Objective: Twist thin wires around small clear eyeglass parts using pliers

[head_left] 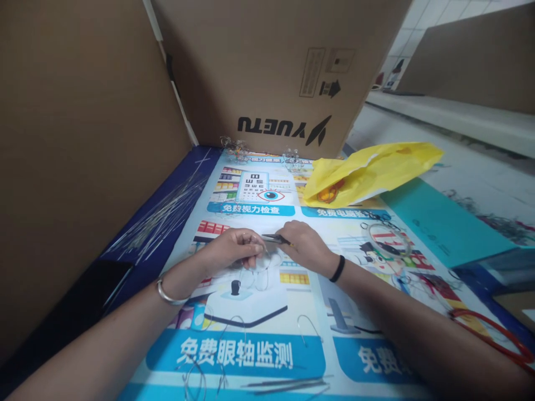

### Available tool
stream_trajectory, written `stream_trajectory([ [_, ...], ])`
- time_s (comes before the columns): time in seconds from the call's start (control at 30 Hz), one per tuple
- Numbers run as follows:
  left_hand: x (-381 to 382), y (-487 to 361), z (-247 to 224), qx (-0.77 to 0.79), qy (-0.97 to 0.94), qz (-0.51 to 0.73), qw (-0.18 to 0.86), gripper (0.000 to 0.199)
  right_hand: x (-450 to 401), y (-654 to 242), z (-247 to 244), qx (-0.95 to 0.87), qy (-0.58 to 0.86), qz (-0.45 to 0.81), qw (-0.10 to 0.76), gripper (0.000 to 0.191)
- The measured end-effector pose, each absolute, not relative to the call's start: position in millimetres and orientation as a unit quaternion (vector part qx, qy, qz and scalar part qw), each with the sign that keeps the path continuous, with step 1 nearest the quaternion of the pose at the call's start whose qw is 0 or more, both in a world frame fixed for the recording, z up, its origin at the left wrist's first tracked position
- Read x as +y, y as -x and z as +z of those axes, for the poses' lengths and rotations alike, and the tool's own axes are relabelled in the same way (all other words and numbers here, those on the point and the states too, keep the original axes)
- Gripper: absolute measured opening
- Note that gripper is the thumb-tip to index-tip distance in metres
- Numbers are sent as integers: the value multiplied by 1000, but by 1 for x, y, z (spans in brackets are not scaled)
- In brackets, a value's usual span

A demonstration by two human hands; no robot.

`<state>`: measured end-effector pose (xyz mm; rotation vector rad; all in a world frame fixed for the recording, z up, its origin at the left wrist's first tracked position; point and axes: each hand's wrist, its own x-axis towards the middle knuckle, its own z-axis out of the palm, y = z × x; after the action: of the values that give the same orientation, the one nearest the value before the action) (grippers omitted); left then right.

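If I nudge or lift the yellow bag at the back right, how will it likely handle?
The yellow bag looks thin and creased, so it would probably flex and crumple rather than stay rigid. It seems light for its size, lying fairly flat with little visible bulk. Its near end gapes around something orange, so tilting that end down might let contents slip out.

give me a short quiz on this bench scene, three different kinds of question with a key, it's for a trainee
1. Multiple choice: what does the right hand hold?
A) a yellow bag
B) pliers
C) a red ring

2. True or false: the silver bangle is on the wrist of the left hand.

3. Fill in the blank: the large word printed upside down on the carton beyond the hands is ____.

Key: 1. B; 2. True; 3. YUETU
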<state>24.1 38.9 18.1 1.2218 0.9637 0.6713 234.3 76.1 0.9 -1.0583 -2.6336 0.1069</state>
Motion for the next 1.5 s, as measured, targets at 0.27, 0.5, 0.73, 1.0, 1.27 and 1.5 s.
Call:
stream_trajectory([
  [0.27,37,-27,17,449,-578,311,607,20,78,-236,-5,-900,375,17,223,23],
  [0.5,37,-26,17,444,-581,326,599,20,76,-237,-6,-893,396,1,214,28],
  [0.73,39,-25,11,448,-579,342,589,18,72,-239,-2,-907,367,-47,202,19],
  [1.0,37,-27,11,475,-609,349,530,7,66,-238,1,-904,378,-118,163,22],
  [1.27,35,-30,14,492,-663,360,435,8,63,-237,4,-893,407,-145,129,18],
  [1.5,37,-30,8,499,-709,346,360,12,62,-238,3,-892,425,-119,95,19],
])
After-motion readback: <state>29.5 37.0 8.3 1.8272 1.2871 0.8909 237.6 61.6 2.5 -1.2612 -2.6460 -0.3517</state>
